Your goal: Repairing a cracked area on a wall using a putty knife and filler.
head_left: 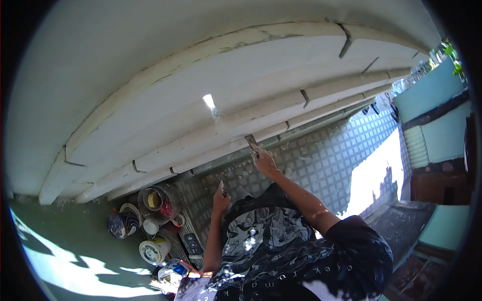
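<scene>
My right hand (263,161) is wrapped round a putty knife (250,140), and its flat blade reaches the lowest pale ledge of the wall in front of me. Lower and to the left, my left hand (220,202) is closed with the thumb pointing up. A small dark grey piece shows at its fingers, too small to name. Long cream mouldings (241,114) run across the white wall (165,100), with dark gaps where their sections meet. Pale crumbs and flakes lie on the tiled floor (321,155) below my hands.
At left stand a large grey tub (173,218) holding a yellow sponge (153,199), a white lidded bucket (150,252) and a blue-stained container (116,227). A dark phone-like device (192,244) lies near them. A pale green wall (437,93) with dark bands rises at right.
</scene>
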`<state>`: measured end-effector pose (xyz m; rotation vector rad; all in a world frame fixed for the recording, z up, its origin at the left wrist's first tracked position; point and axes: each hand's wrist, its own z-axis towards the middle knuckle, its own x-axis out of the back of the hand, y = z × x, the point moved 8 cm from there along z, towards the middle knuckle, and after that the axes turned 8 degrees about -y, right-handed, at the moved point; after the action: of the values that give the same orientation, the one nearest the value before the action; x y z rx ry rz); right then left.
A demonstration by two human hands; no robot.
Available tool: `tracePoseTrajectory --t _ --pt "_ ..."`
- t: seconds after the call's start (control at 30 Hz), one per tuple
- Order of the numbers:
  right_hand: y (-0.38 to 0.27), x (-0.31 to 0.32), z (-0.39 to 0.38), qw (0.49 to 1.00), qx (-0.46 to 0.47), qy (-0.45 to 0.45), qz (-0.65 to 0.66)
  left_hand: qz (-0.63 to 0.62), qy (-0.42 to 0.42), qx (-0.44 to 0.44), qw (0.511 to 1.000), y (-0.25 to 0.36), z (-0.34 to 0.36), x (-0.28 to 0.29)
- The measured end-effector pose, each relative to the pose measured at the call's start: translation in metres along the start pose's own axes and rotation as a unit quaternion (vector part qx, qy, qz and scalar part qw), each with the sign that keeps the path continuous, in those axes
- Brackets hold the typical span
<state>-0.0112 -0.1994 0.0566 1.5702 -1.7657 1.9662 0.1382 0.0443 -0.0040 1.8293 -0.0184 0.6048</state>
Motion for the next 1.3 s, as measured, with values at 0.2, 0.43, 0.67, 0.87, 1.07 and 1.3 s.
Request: tracePoseTrajectory --t 0.2,0.43,0.67,0.87,1.07,1.3 --pt "-0.008 0.042 -0.053 0.993 0.053 0.048 0.097 -0.020 -0.150 0.207 0.967 0.057 0.023 -0.019" --pt "0.063 0.079 -0.090 0.986 -0.028 0.055 0.158 0.200 -0.041 -0.220 0.954 0.170 0.087 -0.059" --pt "0.133 0.113 -0.136 0.972 -0.124 0.114 0.163 0.315 -0.048 -0.230 0.919 0.172 0.149 -0.099" --pt "0.184 0.138 -0.145 0.965 -0.162 0.111 0.173 0.326 -0.046 -0.241 0.913 0.186 0.157 -0.148" --pt "0.208 0.173 -0.122 0.951 -0.225 0.049 0.208 0.201 -0.348 -0.165 0.901 0.162 0.141 -0.225" --pt "0.222 0.227 -0.055 0.992 -0.088 0.087 0.036 0.165 -0.236 0.039 0.957 0.123 0.129 -0.202"
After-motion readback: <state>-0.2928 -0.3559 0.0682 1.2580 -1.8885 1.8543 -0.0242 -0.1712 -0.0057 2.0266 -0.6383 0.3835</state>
